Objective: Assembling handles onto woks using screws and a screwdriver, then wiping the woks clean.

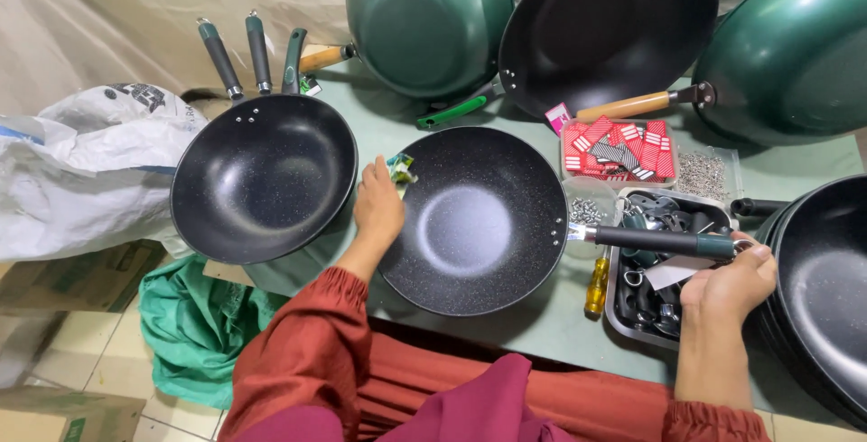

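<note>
A black speckled wok [474,221] lies on the green table cover in front of me. Its dark green handle [664,241] points right. My right hand [730,284] is shut on the end of that handle, with a white tag [673,272] beside the fingers. My left hand [377,207] rests at the wok's left rim and pinches a small green and yellow wrapper [400,169]. To the left sits a stack of similar black woks [264,176] with several handles pointing away from me.
Green-backed woks [429,18] lean at the back, another black stack [826,288] sits at the right. A metal tray of parts [655,293], a tub of red tags [619,151], screws [703,174], a yellow screwdriver [596,287], a white sack [86,167].
</note>
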